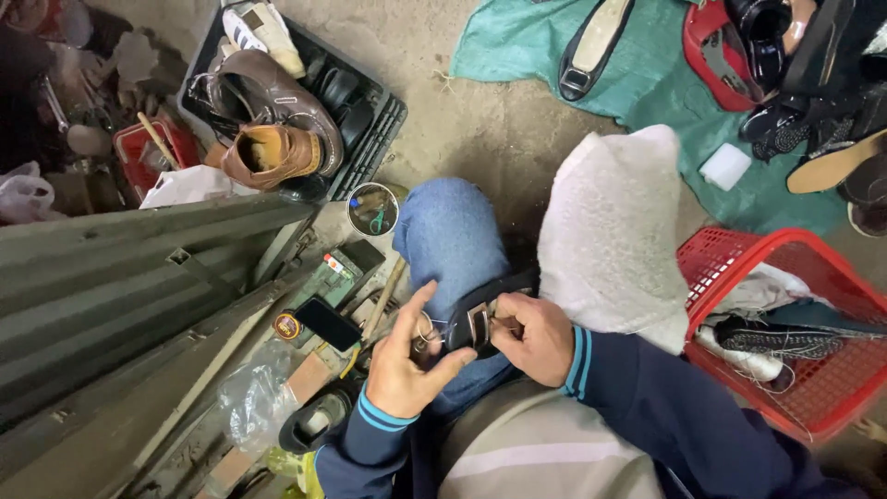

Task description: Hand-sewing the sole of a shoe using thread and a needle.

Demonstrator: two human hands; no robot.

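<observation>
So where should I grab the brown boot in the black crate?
Probably the brown boot is easiest by its open top rim, coming from above. It lies in the black crate with the opening facing up and clear, while other shoes crowd its sides.

dark shoe (pixel 480 319) mostly hidden by hands | thread (pixel 434 325) too thin

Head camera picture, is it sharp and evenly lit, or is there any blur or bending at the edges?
Head view: soft, even light, no glare; both hands, left hand and right hand, and the dark shoe look fairly sharp; wide-angle bending at the edges; the left corner by the metal sheet is dim.
</observation>
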